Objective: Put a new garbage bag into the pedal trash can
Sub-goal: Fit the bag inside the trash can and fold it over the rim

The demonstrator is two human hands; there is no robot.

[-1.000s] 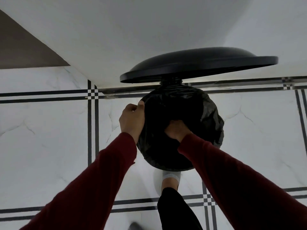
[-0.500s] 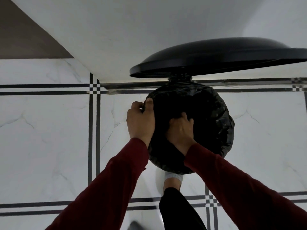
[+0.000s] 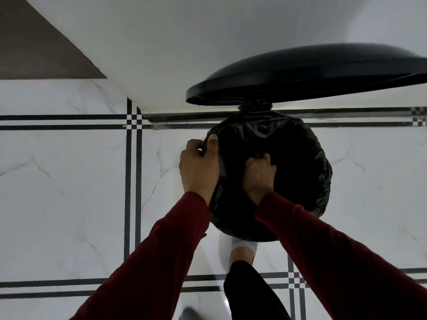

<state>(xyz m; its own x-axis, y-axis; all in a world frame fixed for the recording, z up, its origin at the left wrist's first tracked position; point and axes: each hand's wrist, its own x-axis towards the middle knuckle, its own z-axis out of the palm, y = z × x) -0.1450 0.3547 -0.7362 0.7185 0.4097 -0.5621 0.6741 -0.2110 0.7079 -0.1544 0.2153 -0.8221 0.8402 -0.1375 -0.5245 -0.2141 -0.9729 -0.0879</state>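
A round pedal trash can stands on the floor with its black lid raised. A black garbage bag lines the can and is folded over the rim. My left hand pinches the bag's edge at the can's left rim, thumb on top. My right hand reaches into the opening with its fingers curled round a fold of the bag. The can's body is hidden under the bag.
A white wall rises right behind the can. The floor is white marble tile with black stripes. My foot in a white sock is at the can's near side, where the pedal is hidden.
The view has shifted so the can sits further right. My right hand has gone a little deeper into the bag. My left hand keeps its pinch on the rim.
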